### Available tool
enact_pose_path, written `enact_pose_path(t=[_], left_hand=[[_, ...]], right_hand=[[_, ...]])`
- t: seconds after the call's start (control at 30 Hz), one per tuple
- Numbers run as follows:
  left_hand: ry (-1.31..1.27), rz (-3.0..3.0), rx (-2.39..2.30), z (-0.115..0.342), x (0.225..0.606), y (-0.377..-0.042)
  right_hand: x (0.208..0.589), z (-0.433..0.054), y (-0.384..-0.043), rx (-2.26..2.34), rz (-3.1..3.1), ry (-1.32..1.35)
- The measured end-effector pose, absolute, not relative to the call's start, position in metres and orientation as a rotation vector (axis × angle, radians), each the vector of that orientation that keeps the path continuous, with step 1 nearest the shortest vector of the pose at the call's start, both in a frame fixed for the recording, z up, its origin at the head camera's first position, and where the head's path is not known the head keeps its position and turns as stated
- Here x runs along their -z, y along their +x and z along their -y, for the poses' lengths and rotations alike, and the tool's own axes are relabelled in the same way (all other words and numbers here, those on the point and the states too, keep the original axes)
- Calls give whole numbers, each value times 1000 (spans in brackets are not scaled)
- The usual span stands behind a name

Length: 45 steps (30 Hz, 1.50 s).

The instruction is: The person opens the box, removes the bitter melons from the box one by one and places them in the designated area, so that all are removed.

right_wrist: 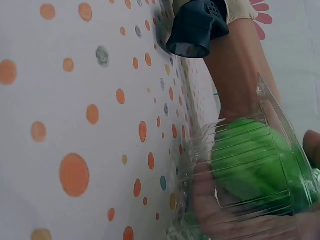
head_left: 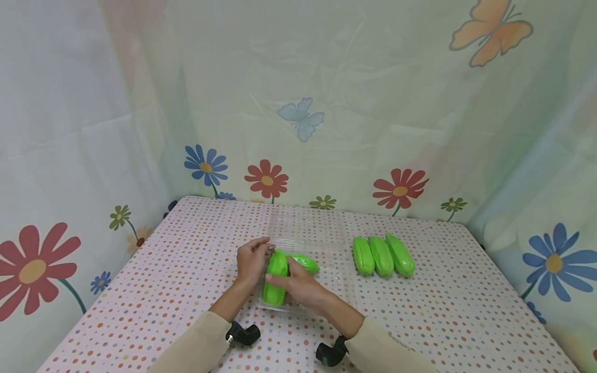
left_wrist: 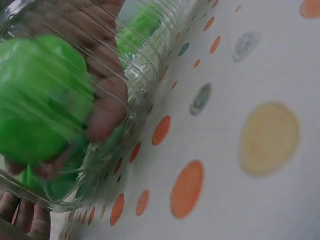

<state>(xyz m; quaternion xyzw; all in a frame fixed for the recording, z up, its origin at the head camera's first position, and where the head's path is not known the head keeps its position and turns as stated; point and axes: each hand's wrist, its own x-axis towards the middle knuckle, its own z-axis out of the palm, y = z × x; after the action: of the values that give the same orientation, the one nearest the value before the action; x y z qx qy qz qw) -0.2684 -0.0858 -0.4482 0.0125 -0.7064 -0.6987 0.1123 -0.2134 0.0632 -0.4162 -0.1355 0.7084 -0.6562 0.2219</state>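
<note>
A clear plastic clamshell box (head_left: pixel 347 298) stands on the table, its lid laid back toward the far side. My right hand (head_left: pixel 303 285) grips a long, bright green, glossy film-wrapped piece (head_left: pixel 275 290) at the box's left side, thumb on top. Through the clear wall in the right wrist view, fingers curl round the green piece (right_wrist: pixel 250 155). Another green piece (head_left: pixel 305 262) lies slantwise in the box, partly behind the right hand. At the left rim, near the held piece's far tip, my left hand (head_left: pixel 252 261) holds the box edge with bent fingers.
Three more green pieces (head_left: pixel 380 256) lie side by side right of the box. The transparent lid (head_left: pixel 305 225) extends behind it. A dotted cloth covers the table (head_left: pixel 448 300), and patterned curtains (head_left: pixel 354 129) enclose the back and sides. Black cameras (head_left: pixel 244 334) sit at both wrists.
</note>
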Motion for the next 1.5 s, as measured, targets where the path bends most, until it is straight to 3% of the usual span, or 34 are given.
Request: enact_pose_path(t=[0.57,1.23,1.5], left_hand=[[75,2107,1992,86,447,-271],[75,2062,2087,84,446,-270],[95,2051,2151,83,426,-258]], right_hand=[[413,-64,-218,1990,-2044,-218],[408,-76,-219,1960,-2160,-302],[403,-89,-224,1953,-2259,-235]])
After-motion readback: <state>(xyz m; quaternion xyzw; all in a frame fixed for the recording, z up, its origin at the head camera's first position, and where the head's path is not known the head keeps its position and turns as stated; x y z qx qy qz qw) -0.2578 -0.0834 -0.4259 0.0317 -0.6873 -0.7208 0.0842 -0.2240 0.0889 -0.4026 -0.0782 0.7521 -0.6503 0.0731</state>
